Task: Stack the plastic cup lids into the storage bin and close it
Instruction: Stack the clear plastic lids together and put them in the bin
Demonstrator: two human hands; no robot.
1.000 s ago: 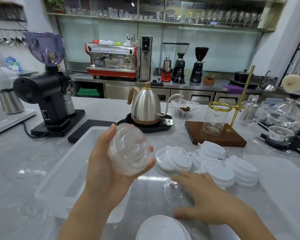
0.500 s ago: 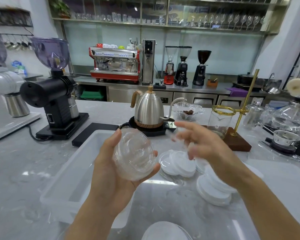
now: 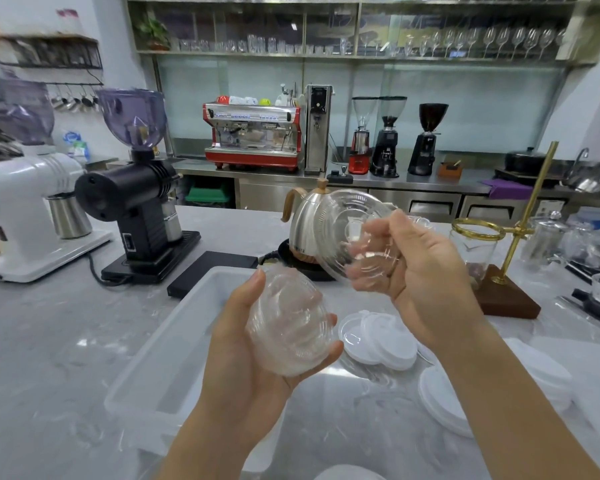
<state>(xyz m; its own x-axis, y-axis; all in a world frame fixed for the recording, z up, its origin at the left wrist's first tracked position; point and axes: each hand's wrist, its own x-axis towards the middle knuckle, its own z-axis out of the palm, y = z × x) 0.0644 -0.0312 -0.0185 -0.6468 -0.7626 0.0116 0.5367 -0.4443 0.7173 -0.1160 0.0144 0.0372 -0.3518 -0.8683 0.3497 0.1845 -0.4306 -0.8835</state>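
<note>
You're at a café bar, marble tabletop (image 3: 49, 341) in front of you, with the open storage bin (image 3: 187, 327) just behind your hands. Your left hand (image 3: 253, 368) cups a clear dome lid (image 3: 291, 334), fingers curled around its rim; your right hand (image 3: 420, 271) pinches a second clear lid (image 3: 350, 233) held above it, apart from the first. White flat lids (image 3: 378, 337) lie on the tabletop. These lids look light, thin, springy and slick, so hold them by the rim and nest gently; squeezing the dome would likely buckle it.
</note>
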